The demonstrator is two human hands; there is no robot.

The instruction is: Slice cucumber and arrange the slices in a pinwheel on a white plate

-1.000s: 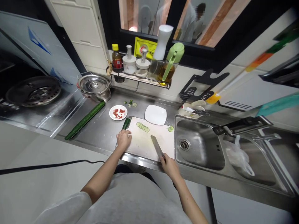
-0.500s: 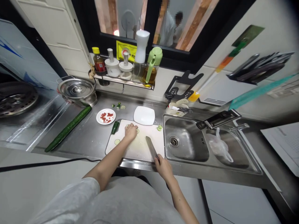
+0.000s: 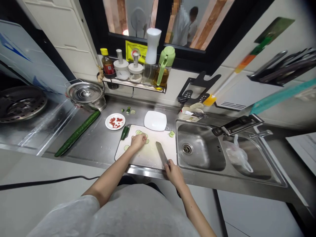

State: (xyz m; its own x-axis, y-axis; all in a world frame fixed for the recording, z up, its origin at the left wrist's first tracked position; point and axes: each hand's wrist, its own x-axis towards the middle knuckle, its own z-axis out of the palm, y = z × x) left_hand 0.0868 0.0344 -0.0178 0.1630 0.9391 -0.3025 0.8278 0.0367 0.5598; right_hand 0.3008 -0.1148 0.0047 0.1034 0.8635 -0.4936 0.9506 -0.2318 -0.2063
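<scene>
The cucumber slices (image 3: 139, 132) lie in a short row on the cutting board (image 3: 153, 159), just beyond and partly hidden by the left hand (image 3: 139, 141). The row's long axis runs slantwise, from the far left toward the near right, passing close by the fingertips. The left hand is clearly the nearer one: its fingers are loosely curled over the row — whether they pinch a slice, I cannot tell. A lone slice (image 3: 126, 147) sits to the left of that wrist, near the board's left side.

The right hand (image 3: 173, 171) is wrapped round the handle of the knife (image 3: 161, 153) at the board's near edge. Its blade points away from the person and a little left, the tip ending to the right of the row, apart from it. From the right hand, the slices lie farther off and to the left.

A short cucumber piece (image 3: 125, 133) rests by the board's left edge, left of the left hand. The white plate (image 3: 155, 120) stands beyond the board's far edge, and the long cucumber (image 3: 77, 133) lies on the desk (image 3: 98, 144), well to the left.
</scene>
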